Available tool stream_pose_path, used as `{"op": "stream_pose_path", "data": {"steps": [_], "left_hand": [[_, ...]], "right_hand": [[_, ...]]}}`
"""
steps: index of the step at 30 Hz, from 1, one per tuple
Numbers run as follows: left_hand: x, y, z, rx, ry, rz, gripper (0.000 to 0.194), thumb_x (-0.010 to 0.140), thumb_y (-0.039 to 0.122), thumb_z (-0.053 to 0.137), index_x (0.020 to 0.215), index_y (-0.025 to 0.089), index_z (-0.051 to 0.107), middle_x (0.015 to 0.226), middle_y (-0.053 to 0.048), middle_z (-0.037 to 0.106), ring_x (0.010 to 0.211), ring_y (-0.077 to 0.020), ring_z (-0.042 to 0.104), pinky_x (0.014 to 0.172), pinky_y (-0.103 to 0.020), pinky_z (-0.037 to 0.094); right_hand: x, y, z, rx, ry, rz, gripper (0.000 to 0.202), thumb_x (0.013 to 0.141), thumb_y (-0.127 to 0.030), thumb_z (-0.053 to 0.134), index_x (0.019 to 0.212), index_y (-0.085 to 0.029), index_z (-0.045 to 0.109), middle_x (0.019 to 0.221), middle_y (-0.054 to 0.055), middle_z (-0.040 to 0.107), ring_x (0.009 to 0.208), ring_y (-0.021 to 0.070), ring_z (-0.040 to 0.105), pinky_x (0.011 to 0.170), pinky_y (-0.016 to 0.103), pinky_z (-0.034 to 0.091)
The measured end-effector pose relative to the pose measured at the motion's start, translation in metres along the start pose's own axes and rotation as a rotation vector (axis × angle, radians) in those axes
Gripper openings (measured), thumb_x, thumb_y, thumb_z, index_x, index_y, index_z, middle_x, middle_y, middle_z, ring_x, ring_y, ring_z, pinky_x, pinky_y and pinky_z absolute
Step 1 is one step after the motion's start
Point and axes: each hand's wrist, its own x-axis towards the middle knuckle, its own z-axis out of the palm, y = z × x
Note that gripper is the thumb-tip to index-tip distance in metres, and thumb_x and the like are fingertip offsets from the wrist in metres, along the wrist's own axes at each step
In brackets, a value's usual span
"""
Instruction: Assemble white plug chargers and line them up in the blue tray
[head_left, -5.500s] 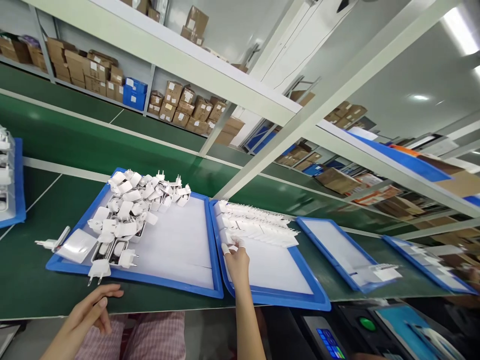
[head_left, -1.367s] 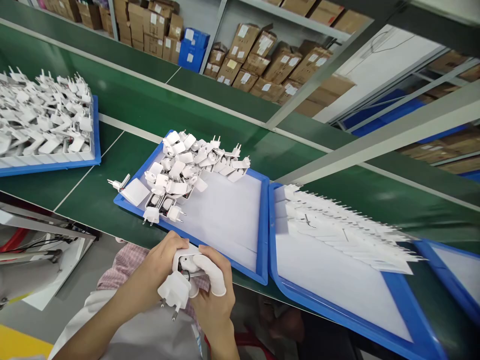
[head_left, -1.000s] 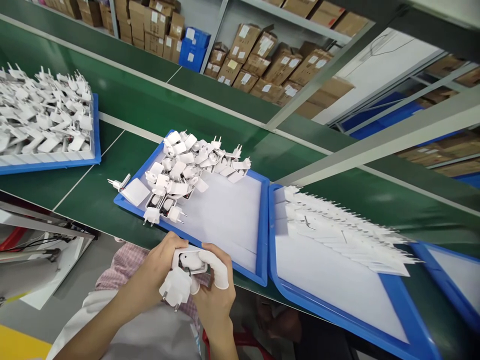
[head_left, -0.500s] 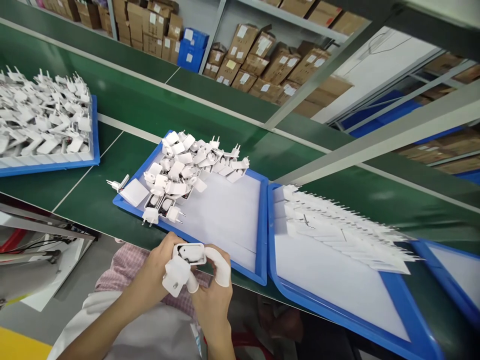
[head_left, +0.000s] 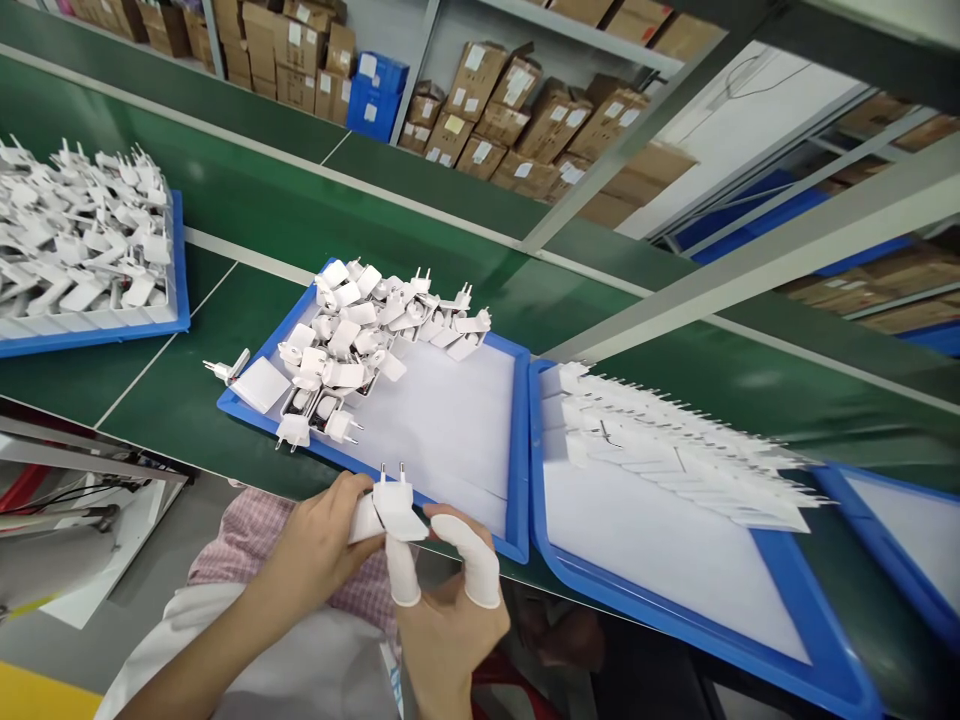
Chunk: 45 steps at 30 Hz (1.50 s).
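Note:
Between my hands, just off the bench edge, is a white two-pin plug adapter, its pins pointing up and away from me. My left hand is closed round its left part. White finger cots cover the thumb and index finger of my right hand; the thumb presses on the adapter's near side, while the index finger arches to its right. Beyond my hands lies a blue tray with a white liner, holding a pile of similar white plug adapters, several with open housings.
To the right, a second blue tray holds neat rows of white adapters. Another blue tray is farther right. A heaped tray of plug parts stands at left. A grey metal post slants across the green bench.
The adapter has turned: its open housing with inner parts faced up before, and now the pinned plug face shows upward. My right index finger has come away from the housing toward the right.

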Motion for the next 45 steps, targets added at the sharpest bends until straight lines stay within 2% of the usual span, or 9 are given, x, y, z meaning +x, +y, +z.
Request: {"op": "stream_pose_path", "data": {"steps": [6, 12, 15, 20, 24, 30, 34, 41, 45], "left_hand": [[0.002, -0.001, -0.012, 0.018, -0.148, -0.003, 0.03, 0.091, 0.023, 0.055, 0.12, 0.02, 0.046, 0.101, -0.007, 0.07, 0.084, -0.0288, 0.071, 0.071, -0.035, 0.053], [-0.003, -0.004, -0.021, 0.024, -0.059, 0.145, 0.033, 0.095, 0.022, 0.05, 0.127, 0.02, 0.042, 0.12, -0.012, 0.066, 0.105, -0.0278, 0.067, 0.089, -0.038, 0.053], [-0.005, -0.006, -0.027, -0.054, -0.128, 0.039, 0.034, 0.096, 0.028, 0.053, 0.128, 0.023, 0.042, 0.12, -0.009, 0.064, 0.106, -0.0263, 0.065, 0.091, -0.038, 0.053], [-0.005, -0.005, -0.028, -0.16, -0.234, -0.027, 0.043, 0.095, 0.035, 0.055, 0.133, 0.022, 0.04, 0.126, -0.012, 0.061, 0.112, -0.0297, 0.061, 0.093, -0.042, 0.051], [-0.003, -0.002, -0.025, -0.115, -0.179, 0.055, 0.038, 0.098, 0.034, 0.051, 0.133, 0.022, 0.04, 0.128, -0.013, 0.059, 0.107, -0.0287, 0.063, 0.089, -0.039, 0.051], [0.002, 0.005, -0.026, -0.197, -0.094, 0.196, 0.025, 0.099, 0.022, 0.049, 0.123, 0.03, 0.044, 0.106, -0.001, 0.059, 0.094, -0.019, 0.06, 0.075, -0.026, 0.046], [0.0, 0.007, -0.027, -0.356, -0.047, 0.219, 0.031, 0.097, 0.018, 0.056, 0.122, 0.032, 0.045, 0.112, -0.002, 0.056, 0.101, -0.0194, 0.057, 0.081, -0.028, 0.044], [-0.002, 0.005, -0.023, -0.786, 0.027, 0.277, 0.022, 0.095, 0.024, 0.06, 0.113, 0.03, 0.05, 0.107, -0.005, 0.054, 0.095, -0.02, 0.053, 0.077, -0.029, 0.045], [0.0, 0.004, -0.023, -0.786, 0.04, 0.345, 0.016, 0.098, 0.026, 0.056, 0.113, 0.027, 0.051, 0.101, -0.005, 0.053, 0.093, -0.0202, 0.051, 0.073, -0.029, 0.042]], "right_hand": [[0.021, -0.021, -0.012, -0.124, -0.186, -0.173, 0.023, 0.09, -0.038, 0.062, 0.105, -0.02, 0.061, 0.08, 0.006, 0.065, 0.066, 0.0197, 0.057, 0.057, 0.032, 0.044], [0.033, -0.015, -0.013, -0.151, -0.251, -0.126, 0.005, 0.09, -0.017, 0.061, 0.089, -0.021, 0.06, 0.071, 0.0, 0.06, 0.064, 0.0149, 0.054, 0.058, 0.026, 0.044], [0.034, -0.009, -0.02, 0.026, -0.334, -0.047, 0.007, 0.091, -0.015, 0.059, 0.091, -0.022, 0.059, 0.08, 0.0, 0.061, 0.067, 0.0142, 0.057, 0.06, 0.026, 0.045], [0.032, -0.012, -0.023, -0.21, -0.253, -0.188, 0.005, 0.095, -0.024, 0.058, 0.098, -0.021, 0.061, 0.076, 0.002, 0.061, 0.071, 0.0189, 0.053, 0.068, 0.033, 0.043], [0.034, -0.015, -0.02, -0.361, -0.237, -0.271, 0.005, 0.095, -0.021, 0.059, 0.09, -0.019, 0.06, 0.063, 0.0, 0.057, 0.06, 0.0172, 0.047, 0.067, 0.035, 0.04], [0.042, -0.027, -0.021, -0.405, -0.217, -0.282, 0.004, 0.092, -0.014, 0.059, 0.091, -0.017, 0.061, 0.065, 0.001, 0.059, 0.059, 0.0159, 0.05, 0.067, 0.034, 0.041], [0.05, -0.036, -0.025, -0.254, -0.238, -0.222, 0.013, 0.089, -0.012, 0.058, 0.099, -0.02, 0.061, 0.08, 0.003, 0.066, 0.071, 0.018, 0.057, 0.069, 0.034, 0.043], [0.035, -0.013, -0.021, 0.45, -0.361, 0.083, 0.028, 0.09, -0.01, 0.054, 0.11, -0.026, 0.062, 0.107, 0.006, 0.066, 0.096, 0.0207, 0.067, 0.073, 0.032, 0.057], [0.026, -0.002, -0.023, 0.514, -0.411, 0.109, 0.037, 0.088, -0.008, 0.058, 0.117, -0.031, 0.064, 0.114, 0.005, 0.066, 0.102, 0.0208, 0.067, 0.078, 0.033, 0.058]]}}
